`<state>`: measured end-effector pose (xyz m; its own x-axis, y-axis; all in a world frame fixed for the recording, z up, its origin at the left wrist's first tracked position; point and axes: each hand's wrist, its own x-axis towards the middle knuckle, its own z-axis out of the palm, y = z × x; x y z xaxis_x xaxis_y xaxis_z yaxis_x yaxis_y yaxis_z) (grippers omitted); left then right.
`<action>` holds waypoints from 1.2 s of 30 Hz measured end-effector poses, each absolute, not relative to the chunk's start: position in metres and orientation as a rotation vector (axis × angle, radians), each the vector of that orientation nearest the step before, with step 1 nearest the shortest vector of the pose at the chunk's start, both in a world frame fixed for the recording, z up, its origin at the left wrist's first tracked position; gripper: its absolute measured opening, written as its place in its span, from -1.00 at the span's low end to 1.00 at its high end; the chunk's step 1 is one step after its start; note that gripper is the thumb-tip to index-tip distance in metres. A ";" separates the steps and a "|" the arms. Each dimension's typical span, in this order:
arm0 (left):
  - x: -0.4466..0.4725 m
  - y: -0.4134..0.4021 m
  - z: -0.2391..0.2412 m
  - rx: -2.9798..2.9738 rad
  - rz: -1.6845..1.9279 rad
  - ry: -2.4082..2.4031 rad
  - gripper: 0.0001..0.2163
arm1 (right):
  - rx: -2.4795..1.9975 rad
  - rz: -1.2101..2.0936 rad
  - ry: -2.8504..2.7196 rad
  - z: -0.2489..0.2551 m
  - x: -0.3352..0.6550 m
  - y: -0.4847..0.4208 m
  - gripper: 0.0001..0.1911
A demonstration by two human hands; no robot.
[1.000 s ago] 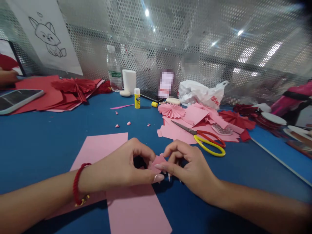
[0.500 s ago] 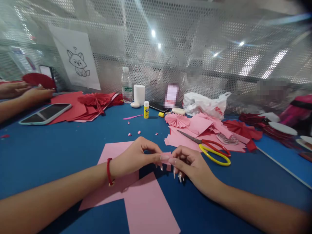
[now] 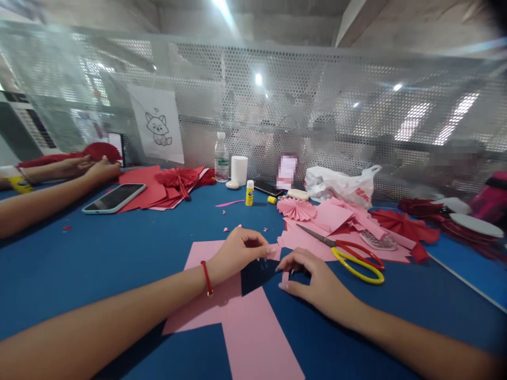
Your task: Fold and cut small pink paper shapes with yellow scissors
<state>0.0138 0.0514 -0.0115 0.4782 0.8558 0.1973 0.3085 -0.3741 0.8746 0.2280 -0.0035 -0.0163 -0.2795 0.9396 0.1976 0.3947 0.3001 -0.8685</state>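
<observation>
My left hand (image 3: 243,250), with a red cord bracelet at its wrist, pinches a small piece of pink paper (image 3: 274,252) between thumb and fingertips. Just to the right, my right hand (image 3: 311,277) has its fingers curled, with another small pink paper strip (image 3: 285,278) between thumb and forefinger. The two hands are a little apart. Under my left hand and forearm lies a pink paper sheet (image 3: 198,306), and a second pink sheet (image 3: 259,335) extends from it toward the near edge of view.
Scissors (image 3: 356,258) lie on pink paper at right, near a folded pink fan (image 3: 297,209). An uncapped glue stick (image 3: 249,193) stands beyond my hands. A phone (image 3: 114,198) rests at left, near another person's hands (image 3: 99,169) holding a red paper fan (image 3: 102,151).
My hands have moved apart. The small pink paper they held together is now in separate pieces, one at each hand. The whole view has shifted, showing more ceiling and more at left.
</observation>
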 end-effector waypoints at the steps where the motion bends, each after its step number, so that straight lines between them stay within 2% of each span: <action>1: 0.013 0.052 -0.014 1.917 0.828 0.977 -0.76 | -1.183 0.938 -1.862 -0.016 0.228 -0.005 -0.82; 5: 0.012 0.053 -0.018 1.918 0.762 1.003 -0.77 | -1.154 1.011 -1.949 -0.016 0.228 -0.007 -0.96; 10: 0.015 0.051 -0.017 1.896 0.733 1.013 -0.75 | -1.175 1.037 -1.930 -0.014 0.227 -0.008 -0.96; 15: 0.016 0.050 -0.018 1.894 0.735 0.993 -0.75 | -1.176 1.038 -1.884 -0.015 0.226 -0.008 -0.90; 20: 0.016 0.046 -0.017 1.907 0.753 0.942 -0.78 | -1.147 0.991 -1.770 -0.026 0.228 -0.003 -0.64; 22: 0.017 0.043 -0.015 1.910 0.766 0.896 -0.72 | -1.131 1.005 -1.730 -0.029 0.229 -0.002 -0.60; 25: 0.019 0.037 -0.011 1.897 0.781 0.830 -0.63 | -1.113 1.038 -1.727 -0.027 0.228 -0.003 -0.60; 29: 0.021 0.034 -0.008 1.880 0.790 0.773 -0.58 | -1.116 1.079 -1.804 -0.020 0.227 -0.007 -0.71; 36: 0.019 0.036 -0.013 1.887 0.814 0.729 -0.66 | -1.078 1.176 -1.713 -0.018 0.227 -0.007 -0.64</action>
<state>0.0192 0.0361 -0.0129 0.6048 0.7612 0.2340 0.1491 -0.3969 0.9057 0.2265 -0.0071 -0.0177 -0.3360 0.9324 0.1332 0.2110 0.2124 -0.9542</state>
